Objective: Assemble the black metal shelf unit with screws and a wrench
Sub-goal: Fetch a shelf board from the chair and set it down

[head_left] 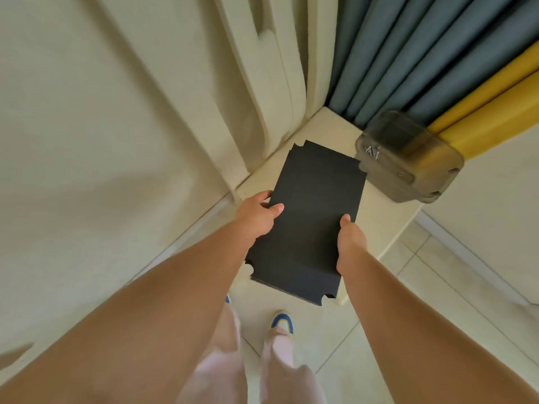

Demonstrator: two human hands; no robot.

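Black and flat, the shelf panel has little notches cut in its corners. It lies over a pale surface, and its near end sticks out past the edge, above the tiled floor. Both hands hold it by its long sides. The left hand grips the left edge, thumb on top and fingers curled around the side. The right hand grips the right edge with its thumb on top; its fingers are hidden. Just beside the panel's far right corner sits a see-through plastic box with its lid on. A few small silver screws show in it. Behind the box hang blue and yellow curtains. Two shoes stand on the floor.
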